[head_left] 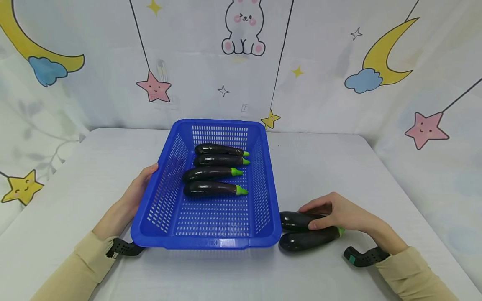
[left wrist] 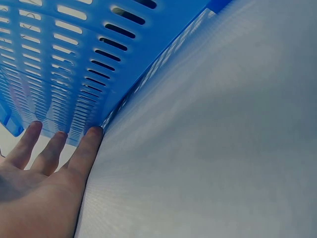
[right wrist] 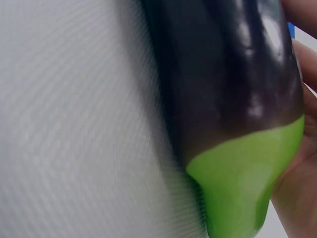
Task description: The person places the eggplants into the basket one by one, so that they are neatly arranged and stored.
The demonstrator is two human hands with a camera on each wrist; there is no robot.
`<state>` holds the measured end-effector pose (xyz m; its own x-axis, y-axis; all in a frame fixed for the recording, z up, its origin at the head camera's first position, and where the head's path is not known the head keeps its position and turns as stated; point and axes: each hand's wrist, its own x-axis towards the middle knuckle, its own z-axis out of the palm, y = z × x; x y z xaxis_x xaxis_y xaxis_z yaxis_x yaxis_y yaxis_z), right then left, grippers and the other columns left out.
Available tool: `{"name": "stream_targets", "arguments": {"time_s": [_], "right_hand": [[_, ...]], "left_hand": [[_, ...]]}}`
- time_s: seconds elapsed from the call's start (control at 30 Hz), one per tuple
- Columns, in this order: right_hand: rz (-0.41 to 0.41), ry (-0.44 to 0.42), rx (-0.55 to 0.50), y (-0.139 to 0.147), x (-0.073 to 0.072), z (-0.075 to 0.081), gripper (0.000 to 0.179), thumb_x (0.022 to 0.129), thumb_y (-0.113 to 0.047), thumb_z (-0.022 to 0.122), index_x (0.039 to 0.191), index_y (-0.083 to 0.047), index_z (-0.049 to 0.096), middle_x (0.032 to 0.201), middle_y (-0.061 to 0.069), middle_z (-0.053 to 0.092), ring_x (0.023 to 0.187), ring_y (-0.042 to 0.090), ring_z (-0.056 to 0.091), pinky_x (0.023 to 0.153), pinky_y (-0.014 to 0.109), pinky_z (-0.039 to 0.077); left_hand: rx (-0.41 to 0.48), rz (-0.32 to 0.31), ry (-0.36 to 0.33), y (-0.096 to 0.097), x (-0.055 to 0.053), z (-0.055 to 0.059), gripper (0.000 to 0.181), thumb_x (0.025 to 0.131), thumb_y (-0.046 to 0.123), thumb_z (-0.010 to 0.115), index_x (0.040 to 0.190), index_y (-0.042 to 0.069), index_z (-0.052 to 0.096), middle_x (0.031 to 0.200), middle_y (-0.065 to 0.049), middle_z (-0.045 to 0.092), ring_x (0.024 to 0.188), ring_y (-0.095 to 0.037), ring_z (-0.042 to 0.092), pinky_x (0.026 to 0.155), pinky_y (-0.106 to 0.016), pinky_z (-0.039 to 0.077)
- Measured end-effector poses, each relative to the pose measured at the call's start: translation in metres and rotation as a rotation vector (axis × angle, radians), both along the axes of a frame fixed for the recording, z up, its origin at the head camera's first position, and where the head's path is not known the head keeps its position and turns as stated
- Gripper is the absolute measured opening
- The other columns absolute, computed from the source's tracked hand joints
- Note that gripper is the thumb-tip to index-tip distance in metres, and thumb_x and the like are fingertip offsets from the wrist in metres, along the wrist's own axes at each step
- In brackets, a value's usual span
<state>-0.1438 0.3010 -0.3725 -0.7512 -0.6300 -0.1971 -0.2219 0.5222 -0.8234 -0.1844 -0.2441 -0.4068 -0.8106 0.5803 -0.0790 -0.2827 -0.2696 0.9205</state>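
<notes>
A blue plastic basket (head_left: 211,241) with slotted walls stands on the table, and several dark eggplants (head_left: 211,189) with green stem ends lie in a row inside it. My left hand (head_left: 132,194) is at the basket's left side; its fingertips (left wrist: 91,133) reach its slotted wall in the left wrist view. To the right of the basket, two more eggplants lie side by side. My right hand (head_left: 337,213) grips the farther eggplant (head_left: 295,220) from above, thumb on the near side. The nearer eggplant (head_left: 308,240) lies right against it, its green end (right wrist: 242,173) large in the right wrist view.
A white cloth covers the table (head_left: 324,167). Behind it hangs a pale curtain (head_left: 203,71) printed with a rabbit, moons and stars. Black wrist bands (head_left: 365,256) sit at both sleeve cuffs, the right one close to the eggplants.
</notes>
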Motion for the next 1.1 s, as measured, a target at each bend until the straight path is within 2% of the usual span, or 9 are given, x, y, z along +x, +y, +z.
{"name": "stream_targets", "arguments": {"time_s": [0.23,0.53,1.1], "right_hand": [[-0.009,-0.006,0.005,0.0006,-0.0004,-0.0010,0.035,0.088,-0.019,0.078,0.123,-0.018,0.071,0.123,0.002,0.071,0.116,0.010,0.065,0.096,0.020,0.047],[-0.008,0.010,0.013,0.0009,-0.0011,-0.0017,0.036,0.088,-0.020,0.078,0.123,-0.019,0.071,0.122,0.001,0.071,0.116,0.010,0.065,0.096,0.020,0.047],[-0.011,0.024,0.030,0.0015,-0.0013,-0.0029,0.035,0.088,-0.022,0.078,0.122,-0.022,0.071,0.122,-0.001,0.071,0.116,0.009,0.064,0.096,0.020,0.046]], "left_hand": [[0.035,-0.019,-0.010,0.0003,-0.0019,-0.0015,0.044,0.105,0.050,0.031,0.138,0.025,0.047,0.118,0.002,0.064,0.101,-0.010,0.063,0.083,-0.028,0.053],[0.014,-0.004,-0.012,0.0001,-0.0022,-0.0022,0.045,0.105,0.051,0.031,0.139,0.025,0.045,0.119,0.002,0.063,0.101,-0.009,0.062,0.083,-0.028,0.053],[0.035,-0.021,-0.024,-0.0001,-0.0022,-0.0019,0.045,0.105,0.050,0.031,0.136,0.024,0.050,0.115,0.002,0.066,0.099,-0.010,0.064,0.081,-0.028,0.054]]}}
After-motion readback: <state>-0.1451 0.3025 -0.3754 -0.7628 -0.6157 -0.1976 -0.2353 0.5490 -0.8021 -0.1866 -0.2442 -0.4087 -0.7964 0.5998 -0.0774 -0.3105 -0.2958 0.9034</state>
